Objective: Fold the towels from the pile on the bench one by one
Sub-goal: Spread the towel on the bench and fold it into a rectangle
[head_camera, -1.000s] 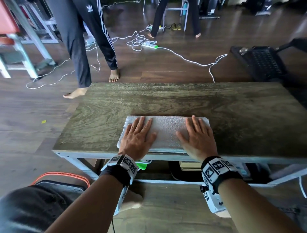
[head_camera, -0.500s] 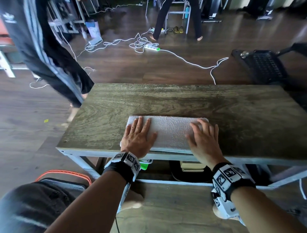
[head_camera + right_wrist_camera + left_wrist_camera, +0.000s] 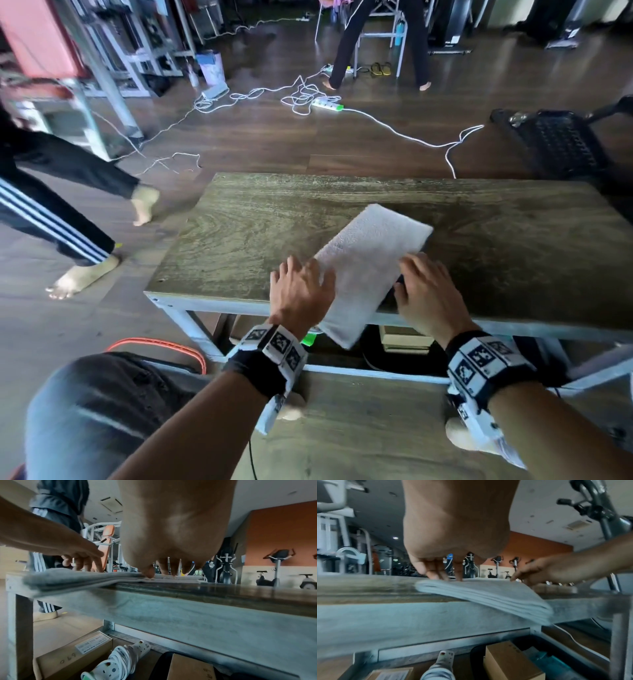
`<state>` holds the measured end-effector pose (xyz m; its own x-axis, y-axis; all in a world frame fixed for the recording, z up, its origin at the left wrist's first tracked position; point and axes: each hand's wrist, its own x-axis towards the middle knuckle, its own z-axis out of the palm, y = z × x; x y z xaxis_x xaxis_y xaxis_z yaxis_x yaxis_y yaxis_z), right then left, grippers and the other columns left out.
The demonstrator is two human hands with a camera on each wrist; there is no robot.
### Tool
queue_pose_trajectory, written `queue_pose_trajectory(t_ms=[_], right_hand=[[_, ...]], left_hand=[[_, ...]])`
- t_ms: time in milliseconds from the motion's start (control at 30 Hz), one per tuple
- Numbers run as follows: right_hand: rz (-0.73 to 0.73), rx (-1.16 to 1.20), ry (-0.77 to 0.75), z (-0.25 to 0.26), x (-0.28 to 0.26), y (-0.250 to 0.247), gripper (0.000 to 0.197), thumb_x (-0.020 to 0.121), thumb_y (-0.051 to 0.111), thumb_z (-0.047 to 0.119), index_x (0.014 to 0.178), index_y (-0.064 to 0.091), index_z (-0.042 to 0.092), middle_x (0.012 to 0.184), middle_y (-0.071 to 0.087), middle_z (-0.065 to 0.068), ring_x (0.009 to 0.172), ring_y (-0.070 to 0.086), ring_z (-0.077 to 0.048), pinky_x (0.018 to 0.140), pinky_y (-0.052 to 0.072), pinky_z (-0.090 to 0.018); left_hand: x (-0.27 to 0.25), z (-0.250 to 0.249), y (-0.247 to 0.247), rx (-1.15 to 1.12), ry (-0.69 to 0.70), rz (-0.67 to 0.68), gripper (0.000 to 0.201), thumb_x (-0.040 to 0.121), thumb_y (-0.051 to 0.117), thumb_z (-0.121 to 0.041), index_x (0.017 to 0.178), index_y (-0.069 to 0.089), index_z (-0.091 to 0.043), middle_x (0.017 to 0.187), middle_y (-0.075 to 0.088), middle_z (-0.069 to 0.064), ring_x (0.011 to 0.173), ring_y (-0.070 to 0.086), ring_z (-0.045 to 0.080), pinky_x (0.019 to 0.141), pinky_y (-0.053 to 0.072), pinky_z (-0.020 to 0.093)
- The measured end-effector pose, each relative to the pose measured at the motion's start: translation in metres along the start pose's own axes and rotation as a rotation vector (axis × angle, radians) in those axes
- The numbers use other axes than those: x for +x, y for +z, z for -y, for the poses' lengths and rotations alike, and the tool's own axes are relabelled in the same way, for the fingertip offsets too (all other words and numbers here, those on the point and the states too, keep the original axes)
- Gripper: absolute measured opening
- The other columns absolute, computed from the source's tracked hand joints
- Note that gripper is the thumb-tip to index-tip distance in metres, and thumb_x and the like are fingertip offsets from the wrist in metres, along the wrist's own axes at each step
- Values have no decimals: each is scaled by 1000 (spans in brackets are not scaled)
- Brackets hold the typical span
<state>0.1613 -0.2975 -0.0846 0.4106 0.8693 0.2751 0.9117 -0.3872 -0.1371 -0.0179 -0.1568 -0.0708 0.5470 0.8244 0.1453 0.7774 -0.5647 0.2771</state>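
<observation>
A folded white towel point(image 3: 370, 260) lies diagonally on the wooden bench point(image 3: 257, 222), its near end hanging over the front edge. My left hand point(image 3: 301, 287) is at the towel's left edge, arched, with fingertips point(image 3: 436, 573) touching its top. My right hand point(image 3: 428, 291) is at the right edge, and its fingertips point(image 3: 149, 572) press down on the upper layer. Neither hand wraps round the cloth. In the wrist views the towel point(image 3: 488, 595) shows several stacked layers. No pile of towels is in view.
A person in striped trousers point(image 3: 68, 222) walks barefoot just left of the bench. White cables and a power strip point(image 3: 325, 104) trail on the floor beyond. A black chair point(image 3: 555, 140) stands at the right. Cardboard boxes point(image 3: 73, 653) sit under the bench.
The towel lay square to the front edge under flat palms; now it is turned diagonal and overhangs the edge. Both hands have risen onto their fingertips. The walking person moved left.
</observation>
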Motion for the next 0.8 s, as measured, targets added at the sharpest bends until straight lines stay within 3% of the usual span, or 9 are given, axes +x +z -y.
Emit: queue_pose_trajectory(t_ms=[100,200,300,367,433,500,600,700,800], right_hand=[[92,42,-43,-4,-9,-3,56,82,62,9,137,51,14,145,43,-9,135,43,-28,113,38,-45],[195,121,-92,-1,-18,-5,72,80,60,6,148,40,21,156,29,-4,142,32,-24,118,33,-43],[240,98,-129,3,-24,-2,86,77,69,19,153,30,29,160,19,-4,143,23,-26,118,31,-45],[250,23,-161,9,-29,3,96,70,73,27,154,26,31,160,18,-6,141,24,-28,117,30,-45],[210,-11,-182,17,-32,7,99,66,75,24,153,29,29,158,24,-7,138,31,-30,116,32,-44],[160,-10,-204,25,-33,9,96,64,78,18,149,35,25,156,28,-8,137,35,-30,116,34,-43],[136,20,-208,29,-33,9,92,62,81,13,144,39,20,153,33,-8,140,34,-28,116,33,-41],[124,41,-199,29,-34,6,86,60,83,15,137,45,17,147,39,-6,137,38,-26,115,36,-40],[98,85,-199,26,-36,5,72,62,84,17,126,51,19,140,44,-2,132,43,-24,111,40,-38]], left_hand=[[-8,20,-1,-99,55,20,26,90,46,-26,115,55,-26,111,52,11,102,49,33,87,43,43],[-16,40,1,-100,163,102,55,79,52,-10,129,46,-34,119,43,3,107,40,28,91,41,40],[-21,50,1,27,274,182,86,71,62,-9,145,31,-38,133,34,1,114,34,26,97,38,39],[-21,53,0,84,317,209,89,73,69,-17,149,26,-38,140,30,0,118,33,26,98,38,39],[-18,51,0,57,322,198,86,75,65,-13,147,29,-42,142,33,-3,120,34,26,99,39,41],[-16,49,-4,8,312,202,79,77,62,-12,142,35,-47,144,37,-6,123,36,26,102,39,42],[-12,49,-10,-85,289,232,59,77,59,-26,130,49,-48,140,45,-9,124,40,24,103,42,43],[-10,47,-15,-249,368,141,33,75,48,-41,99,70,-35,108,61,-5,106,55,18,86,53,40],[-6,41,-19,-396,378,44,32,78,53,-45,72,67,-17,84,63,-3,81,61,19,67,54,39]])
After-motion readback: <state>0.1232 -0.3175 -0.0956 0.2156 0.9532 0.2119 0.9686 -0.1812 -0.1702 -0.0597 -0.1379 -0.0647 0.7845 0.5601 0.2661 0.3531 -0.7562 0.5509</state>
